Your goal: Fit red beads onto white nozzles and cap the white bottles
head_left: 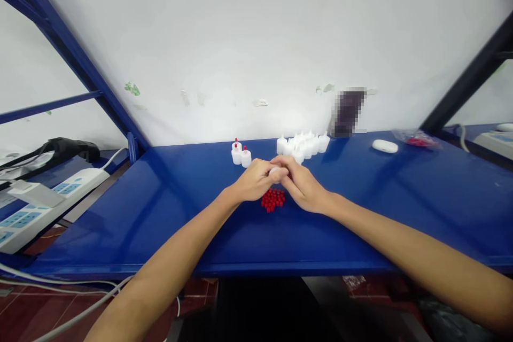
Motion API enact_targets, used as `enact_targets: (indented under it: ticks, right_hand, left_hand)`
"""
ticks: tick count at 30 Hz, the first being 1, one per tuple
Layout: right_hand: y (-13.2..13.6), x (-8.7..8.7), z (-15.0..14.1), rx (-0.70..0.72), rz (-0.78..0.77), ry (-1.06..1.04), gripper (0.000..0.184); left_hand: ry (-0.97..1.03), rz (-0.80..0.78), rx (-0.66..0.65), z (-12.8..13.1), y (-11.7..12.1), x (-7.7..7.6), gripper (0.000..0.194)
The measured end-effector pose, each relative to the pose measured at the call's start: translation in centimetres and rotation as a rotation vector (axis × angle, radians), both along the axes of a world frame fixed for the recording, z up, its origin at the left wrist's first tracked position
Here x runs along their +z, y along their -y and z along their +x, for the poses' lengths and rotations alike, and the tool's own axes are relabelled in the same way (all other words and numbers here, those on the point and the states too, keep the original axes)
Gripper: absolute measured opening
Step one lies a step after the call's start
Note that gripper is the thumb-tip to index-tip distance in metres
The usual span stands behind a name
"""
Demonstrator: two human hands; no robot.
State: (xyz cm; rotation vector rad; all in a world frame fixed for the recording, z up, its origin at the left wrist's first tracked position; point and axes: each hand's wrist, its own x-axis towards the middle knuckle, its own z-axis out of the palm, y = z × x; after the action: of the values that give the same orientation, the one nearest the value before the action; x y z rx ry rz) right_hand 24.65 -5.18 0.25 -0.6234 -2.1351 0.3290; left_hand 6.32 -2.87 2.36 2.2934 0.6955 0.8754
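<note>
Your left hand (253, 180) and right hand (303, 187) curl together around a small, mostly hidden white plastic bottle (276, 170) at frame centre; it is probably light, smooth and squeezable, so hold its sides gently; your forearms (180, 256) slant in from lower left and lower right, with small red plastic caps (272, 199) just below your hands

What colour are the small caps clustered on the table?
The small caps are red, clearest in the head view.
</note>
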Motion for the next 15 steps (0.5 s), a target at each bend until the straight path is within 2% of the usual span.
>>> enact_targets:
  ticks: [3,5,6,9,11,15]
  right_hand:
    - [0.0,0.5,1.1,-0.107,-0.063,0.103,0.027]
    - [-0.1,1.0,2.0,-0.219,-0.055,0.151,0.024]
    - [-0.3,1.2,2.4,-0.289,-0.042,0.173,0.023]
    - [-0.9,1.9,3.2,-0.523,-0.012,0.232,0.027]
    - [-1.2,2.2,3.3,-0.646,-0.030,0.292,0.034]
    - [-1.5,2.3,3.3,-0.782,-0.094,0.443,0.046]
  left_hand:
    - [-0.014,0.068,0.200,-2.4,-1.4,0.3,0.050]
    - [-0.123,0.140,0.349,-4.9,-2.2,1.0,0.046]
    - [-0.220,0.168,0.383,-6.1,-2.5,1.3,0.044]
    - [-0.460,0.096,0.448,-8.6,-3.1,1.6,0.048]
    - [-0.556,0.063,0.471,-9.1,-3.3,1.2,0.051]
    - [-0.567,0.044,0.460,-8.7,-3.7,0.1,0.045]
